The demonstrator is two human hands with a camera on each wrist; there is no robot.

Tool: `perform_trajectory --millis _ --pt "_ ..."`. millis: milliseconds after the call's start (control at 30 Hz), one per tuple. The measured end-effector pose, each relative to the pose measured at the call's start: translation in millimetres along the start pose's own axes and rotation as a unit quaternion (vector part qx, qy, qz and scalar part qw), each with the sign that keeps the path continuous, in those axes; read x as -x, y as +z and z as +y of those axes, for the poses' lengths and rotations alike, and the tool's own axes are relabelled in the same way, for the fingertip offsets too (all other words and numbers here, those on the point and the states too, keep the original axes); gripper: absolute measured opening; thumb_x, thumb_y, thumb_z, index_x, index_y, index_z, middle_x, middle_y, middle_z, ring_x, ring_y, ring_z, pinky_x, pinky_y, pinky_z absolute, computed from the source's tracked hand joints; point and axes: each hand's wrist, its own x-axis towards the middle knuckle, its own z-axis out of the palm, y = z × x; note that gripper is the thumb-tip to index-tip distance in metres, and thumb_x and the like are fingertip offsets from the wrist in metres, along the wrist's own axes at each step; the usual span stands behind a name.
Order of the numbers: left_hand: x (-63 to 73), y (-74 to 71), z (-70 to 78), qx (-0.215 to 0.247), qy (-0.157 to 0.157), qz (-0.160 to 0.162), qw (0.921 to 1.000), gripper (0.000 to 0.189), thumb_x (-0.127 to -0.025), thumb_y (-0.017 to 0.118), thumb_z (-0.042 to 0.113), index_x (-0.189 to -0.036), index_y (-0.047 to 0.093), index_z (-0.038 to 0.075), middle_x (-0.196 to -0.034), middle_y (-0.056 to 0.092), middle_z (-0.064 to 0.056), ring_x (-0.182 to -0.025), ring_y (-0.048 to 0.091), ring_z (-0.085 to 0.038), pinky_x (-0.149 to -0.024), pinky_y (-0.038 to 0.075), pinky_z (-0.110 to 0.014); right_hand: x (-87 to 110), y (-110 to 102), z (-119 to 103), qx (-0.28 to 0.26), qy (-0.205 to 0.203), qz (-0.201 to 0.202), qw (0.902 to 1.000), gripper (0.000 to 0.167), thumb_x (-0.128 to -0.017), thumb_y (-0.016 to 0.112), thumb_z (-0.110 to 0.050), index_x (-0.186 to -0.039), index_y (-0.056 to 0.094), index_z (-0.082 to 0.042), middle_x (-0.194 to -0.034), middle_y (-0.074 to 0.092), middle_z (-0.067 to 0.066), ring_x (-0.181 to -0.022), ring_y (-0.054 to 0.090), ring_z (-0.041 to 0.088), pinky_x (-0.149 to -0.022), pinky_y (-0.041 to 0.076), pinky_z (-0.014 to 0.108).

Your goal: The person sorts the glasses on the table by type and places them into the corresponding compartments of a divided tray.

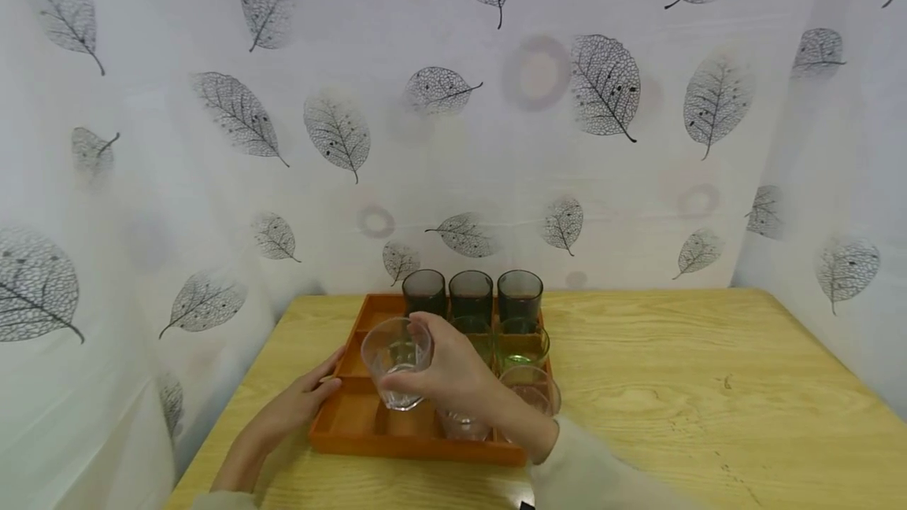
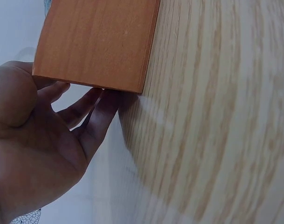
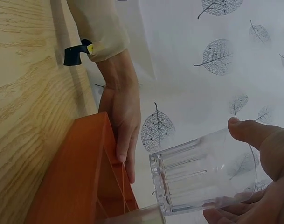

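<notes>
My right hand grips a clear drinking glass between thumb and fingers, over the left part of an orange-brown wooden tray with compartments. In the right wrist view, the thick base of the glass points toward the tray. My left hand holds the tray's left side, its thumb at the rim and its fingers along the outer wall, as the left wrist view also shows the fingers against the wood. Under my right hand, another clear glass stands in the tray, partly hidden.
Three dark grey glasses line the tray's back row. Green glasses stand in the middle row, with a clear glass at front right. The tray sits on a wood-grain table before a leaf-print curtain.
</notes>
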Motion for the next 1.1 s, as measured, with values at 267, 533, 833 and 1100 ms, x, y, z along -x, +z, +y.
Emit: perform_trajectory --millis 267,533,833,1100 --pt "0.3 -0.1 -0.3 0.002 0.001 -0.002 1.0000 0.066 -0.113 0.044 0.036 -0.168 0.015 0.017 -0.170 0.011 -0.020 -0.154 0.008 -0.043 -0.121 0.016 -0.065 -0.4 11 13 0.045 0.008 -0.031 0.9985 0.083 -0.081 0.091 -0.031 -0.146 0.049 0.001 -0.140 0.058 0.015 -0.122 0.059 0.030 -0.098 0.053 0.039" --pt "1.8 -0.9 1.8 0.003 -0.001 -0.009 1.0000 0.065 -0.113 0.043 0.036 -0.168 0.013 0.016 -0.170 0.009 -0.020 -0.155 0.008 -0.043 -0.120 0.019 -0.064 1.9 15 23 0.107 0.004 -0.044 0.9933 0.089 -0.079 0.092 -0.039 -0.146 0.050 0.002 -0.138 0.054 0.016 -0.105 0.056 0.020 -0.090 0.052 0.032" --pt "2.3 -0.1 1.3 0.007 0.000 -0.011 0.9999 0.065 -0.113 0.043 0.035 -0.168 0.013 0.015 -0.170 0.009 -0.021 -0.155 0.008 -0.043 -0.120 0.021 -0.063 5.0 19 31 0.156 -0.009 -0.047 0.9866 0.093 -0.079 0.091 -0.043 -0.148 0.049 0.004 -0.138 0.055 0.013 -0.103 0.054 0.014 -0.087 0.052 0.029" --pt "1.3 -0.3 -0.1 0.005 -0.001 -0.015 0.9999 0.067 -0.113 0.043 0.035 -0.168 0.012 0.015 -0.170 0.007 -0.022 -0.154 0.008 -0.044 -0.120 0.021 -0.063 7.0 18 32 0.194 -0.027 -0.049 0.9794 0.090 -0.082 0.089 -0.039 -0.151 0.048 0.001 -0.144 0.054 0.012 -0.123 0.054 0.021 -0.103 0.050 0.040"
